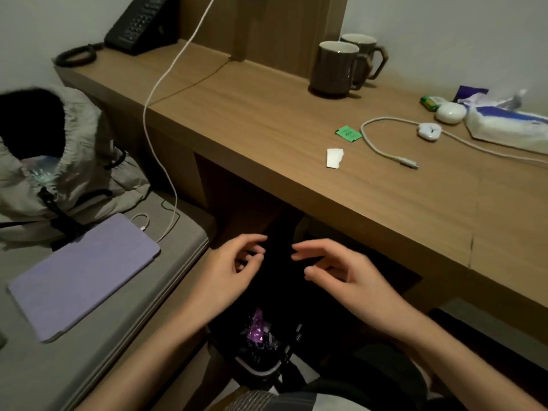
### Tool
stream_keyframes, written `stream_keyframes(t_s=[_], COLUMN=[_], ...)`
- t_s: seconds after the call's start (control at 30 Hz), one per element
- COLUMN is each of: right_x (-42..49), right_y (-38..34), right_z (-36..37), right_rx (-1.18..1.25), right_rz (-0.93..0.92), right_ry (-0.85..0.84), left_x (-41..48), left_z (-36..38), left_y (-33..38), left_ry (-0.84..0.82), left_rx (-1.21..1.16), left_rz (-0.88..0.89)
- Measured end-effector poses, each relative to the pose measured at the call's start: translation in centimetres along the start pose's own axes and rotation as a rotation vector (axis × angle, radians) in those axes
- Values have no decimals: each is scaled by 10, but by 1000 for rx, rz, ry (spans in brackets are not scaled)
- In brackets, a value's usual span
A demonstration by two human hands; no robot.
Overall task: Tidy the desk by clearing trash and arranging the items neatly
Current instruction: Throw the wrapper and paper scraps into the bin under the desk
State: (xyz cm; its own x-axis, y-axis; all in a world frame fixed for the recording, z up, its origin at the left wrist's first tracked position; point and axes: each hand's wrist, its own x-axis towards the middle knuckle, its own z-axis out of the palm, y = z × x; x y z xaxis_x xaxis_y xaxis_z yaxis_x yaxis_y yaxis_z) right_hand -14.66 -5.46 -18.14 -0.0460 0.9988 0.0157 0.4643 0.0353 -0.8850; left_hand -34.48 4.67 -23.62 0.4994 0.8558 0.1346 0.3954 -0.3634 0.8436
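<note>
Left hand (234,262): held in the air below the desk's front edge, fingers loosely curled, nothing in it.
Right hand (335,268): level with the left and near it, fingertips apart from it, fingers loosely bent, nothing in it.
Bin (255,367): dark, on the floor under the desk, directly below both hands. A purple wrapper (257,327) lies in it among other scraps too dim to tell.
Desk (267,114): long wooden top running from far left to near right.
Mugs: two, brown, upright, side by side at the back, the nearer (335,66) touching or just in front of the farther (360,43).
Sachet (348,133): green, flat on the top.
Paper scrap (334,157): white, near the sachet, closer to the front edge.
Cable (382,143): white, looped, free plug end pointing right; a white puck (429,131) sits on it.
Case (450,113): white, oval, between a green pack (431,101) and a tissue pack (504,123).
Phone (139,25): black, at the far left end.
Cord (166,84): long, white, hanging over the desk edge to a lilac tablet (86,274) on the grey surface at left, beside a grey bag (59,161).
</note>
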Motion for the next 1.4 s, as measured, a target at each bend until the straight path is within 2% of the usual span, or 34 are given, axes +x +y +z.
stream_keyframes(t_s=[0.13, 0.23, 0.4, 0.57, 0.67, 0.77, 0.93, 1.1, 1.2, 1.4], right_x=[-25, -31, -22, 6, 29, 56, 106, 123, 117, 70], right_y=[-49, -61, -47, -24, -17, -14, -12, -7, -10, -29], right_z=[-43, -72, -122, -152, -157, -155, -142, -131, -127, -106], right_rx=[-73, -159, -393, -529, -586, -646, -763, -970, -983, -941], right_rz=[-149, -224, -188, -86, -53, -62, -35, -4, -30, -131], right_ry=[104, 234, 441, 527, 508, 433, 299, 149, 119, 27], left_x=[0, 18, 75, 113, 112, 105, 90, 83, 78, 69], left_z=[-26, -33, -14, 13, 19, 17, 6, -1, -8, -16], left_y=[79, 123, 152, 139, 127, 116, 102, 79, 73, 64], left_ry=[102, 131, 103, -53, -131, -197, -247, -72, 39, 145], left_rx=[-97, -102, 115, 420, 563, 601, 701, 616, 530, 472], left_rz=[193, 260, 280, 261, 263, 263, 426, 608, 646, 674])
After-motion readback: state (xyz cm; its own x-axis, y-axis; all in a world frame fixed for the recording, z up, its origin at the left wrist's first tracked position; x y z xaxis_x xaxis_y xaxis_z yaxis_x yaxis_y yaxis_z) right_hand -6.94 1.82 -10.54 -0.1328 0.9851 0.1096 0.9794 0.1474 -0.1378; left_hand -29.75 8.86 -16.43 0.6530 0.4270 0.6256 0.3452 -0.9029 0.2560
